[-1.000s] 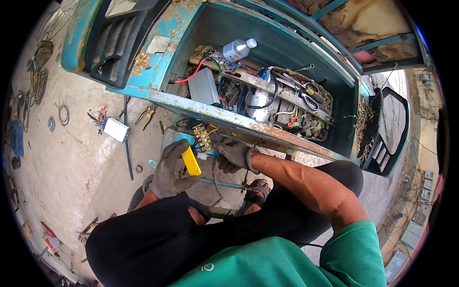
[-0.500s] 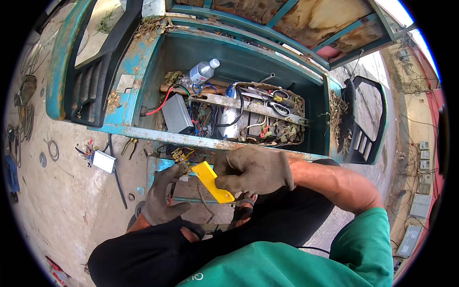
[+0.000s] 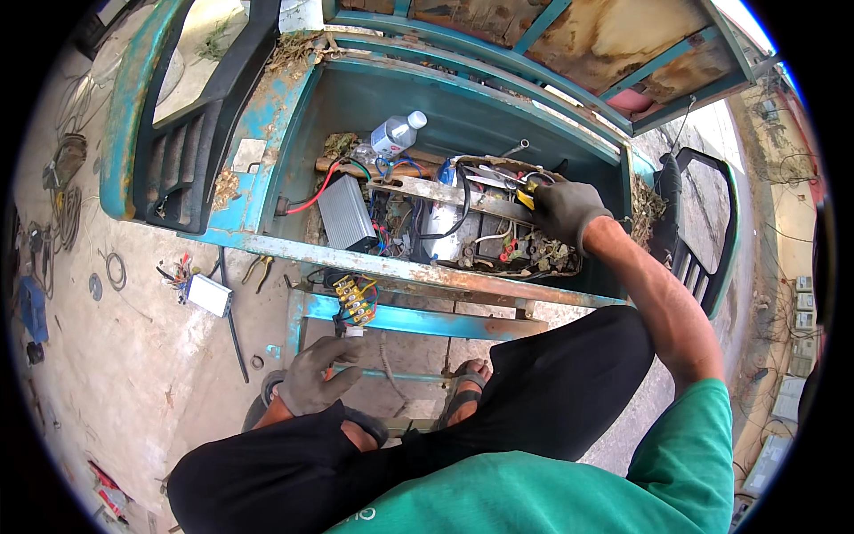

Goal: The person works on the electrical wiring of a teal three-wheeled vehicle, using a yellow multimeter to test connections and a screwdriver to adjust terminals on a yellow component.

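My left hand (image 3: 322, 376), in a grey glove, is open, its fingers apart, below a yellow terminal block (image 3: 354, 301) with wires. The block hangs at the front of the teal metal frame (image 3: 400, 258). My right hand (image 3: 567, 212), also gloved, reaches into the compartment with its fingers closed over the tools at the right end of the metal strip (image 3: 445, 193). A bit of yellow (image 3: 525, 200) shows at its fingertips; whether it is a plate or a tool handle, I cannot tell. The hand hides most of the scissors there.
In the compartment are a silver finned box (image 3: 347, 214), a clear bottle (image 3: 398, 133), tangled wires and dry leaves. A raised lid (image 3: 623, 53) stands behind. On the ground at left lie a white box (image 3: 210, 295), pliers (image 3: 259, 272) and a black rod (image 3: 236, 334).
My right hand has gone from the yellow plate in front of the frame up and right into the compartment. My left hand has dropped slightly away from the terminal block.
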Action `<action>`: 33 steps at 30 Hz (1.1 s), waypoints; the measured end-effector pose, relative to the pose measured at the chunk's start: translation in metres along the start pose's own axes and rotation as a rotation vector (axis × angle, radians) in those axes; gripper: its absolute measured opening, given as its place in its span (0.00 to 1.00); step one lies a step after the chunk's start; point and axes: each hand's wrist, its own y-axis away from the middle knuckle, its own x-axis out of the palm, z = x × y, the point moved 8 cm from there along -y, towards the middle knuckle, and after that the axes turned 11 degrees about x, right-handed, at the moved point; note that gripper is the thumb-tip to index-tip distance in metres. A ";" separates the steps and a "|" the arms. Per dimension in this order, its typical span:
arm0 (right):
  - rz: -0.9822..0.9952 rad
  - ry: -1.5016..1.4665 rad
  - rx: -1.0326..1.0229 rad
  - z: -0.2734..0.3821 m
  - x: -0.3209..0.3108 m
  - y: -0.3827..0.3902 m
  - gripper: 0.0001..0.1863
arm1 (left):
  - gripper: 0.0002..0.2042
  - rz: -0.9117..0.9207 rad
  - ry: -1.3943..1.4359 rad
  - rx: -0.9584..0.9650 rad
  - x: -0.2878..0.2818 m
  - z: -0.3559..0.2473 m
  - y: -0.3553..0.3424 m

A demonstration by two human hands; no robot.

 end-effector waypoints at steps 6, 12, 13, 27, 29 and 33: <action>0.034 -0.266 0.155 0.003 -0.003 -0.007 0.19 | 0.18 -0.046 -0.001 -0.068 -0.002 0.007 0.009; -0.044 -0.734 0.080 -0.001 -0.020 -0.055 0.29 | 0.18 0.007 -0.057 -0.108 -0.001 0.007 0.005; -0.046 -0.746 0.075 -0.004 -0.019 -0.063 0.29 | 0.17 0.000 -0.043 -0.089 0.000 0.006 0.002; -0.167 -0.977 0.047 -0.004 -0.120 -0.012 0.20 | 0.18 -0.059 -0.047 -0.114 -0.003 0.019 0.019; -0.204 -1.035 0.049 -0.005 -0.145 0.014 0.20 | 0.17 -0.092 -0.057 -0.138 -0.008 0.014 0.021; -0.570 -1.043 -0.062 -0.043 -0.208 0.076 0.19 | 0.16 -0.140 -0.052 -0.107 -0.024 0.013 0.015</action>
